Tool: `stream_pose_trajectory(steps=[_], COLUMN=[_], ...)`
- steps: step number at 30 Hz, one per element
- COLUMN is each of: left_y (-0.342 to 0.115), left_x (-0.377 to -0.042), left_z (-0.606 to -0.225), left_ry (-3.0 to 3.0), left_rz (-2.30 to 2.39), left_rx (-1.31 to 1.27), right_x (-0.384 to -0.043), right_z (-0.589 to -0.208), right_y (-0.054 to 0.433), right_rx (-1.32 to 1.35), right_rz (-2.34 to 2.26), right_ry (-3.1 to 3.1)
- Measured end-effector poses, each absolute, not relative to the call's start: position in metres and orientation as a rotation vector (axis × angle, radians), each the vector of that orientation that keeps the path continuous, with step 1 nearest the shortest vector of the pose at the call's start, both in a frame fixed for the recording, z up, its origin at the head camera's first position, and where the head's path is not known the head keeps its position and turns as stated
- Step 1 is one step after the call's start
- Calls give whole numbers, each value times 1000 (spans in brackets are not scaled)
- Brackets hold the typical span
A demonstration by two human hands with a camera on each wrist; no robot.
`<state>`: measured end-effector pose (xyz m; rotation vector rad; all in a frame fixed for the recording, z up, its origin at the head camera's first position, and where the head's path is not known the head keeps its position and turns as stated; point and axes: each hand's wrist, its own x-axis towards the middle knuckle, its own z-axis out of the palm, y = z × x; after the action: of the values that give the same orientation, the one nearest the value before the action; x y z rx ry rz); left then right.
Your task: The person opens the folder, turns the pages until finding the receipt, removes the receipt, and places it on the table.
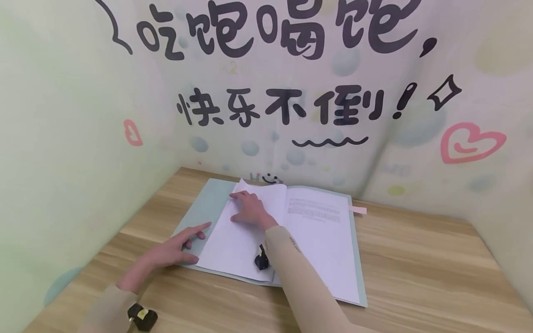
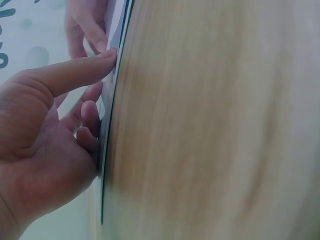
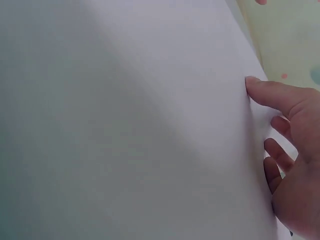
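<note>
One white page under fingers of right hand.

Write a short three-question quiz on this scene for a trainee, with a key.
1. In the head view, which page bears the printed text?
2. True or false: the right hand is on the left page.
3. What colour is the tab that sticks out past the edge of the folder?
A) black
B) pink
C) green

Key:
1. The right page.
2. True.
3. B.
</note>
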<state>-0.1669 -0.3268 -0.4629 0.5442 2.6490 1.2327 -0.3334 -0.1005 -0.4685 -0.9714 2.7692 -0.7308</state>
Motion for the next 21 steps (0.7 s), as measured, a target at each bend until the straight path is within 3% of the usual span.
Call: stream_pose_trajectory(steps=[12, 21], left_y=[-328, -321], left_x=[-169, -171], left_z=[-465, -465], left_ry=[2691, 2720], left_rz=[1150, 1102], left_rx=[620, 527], right_x=[-333, -333], right_z=[-475, -474], right_y=[-99, -98], right_rx=[-1044, -1024], right_rz=[-679, -684], right_ry=[2760, 2734])
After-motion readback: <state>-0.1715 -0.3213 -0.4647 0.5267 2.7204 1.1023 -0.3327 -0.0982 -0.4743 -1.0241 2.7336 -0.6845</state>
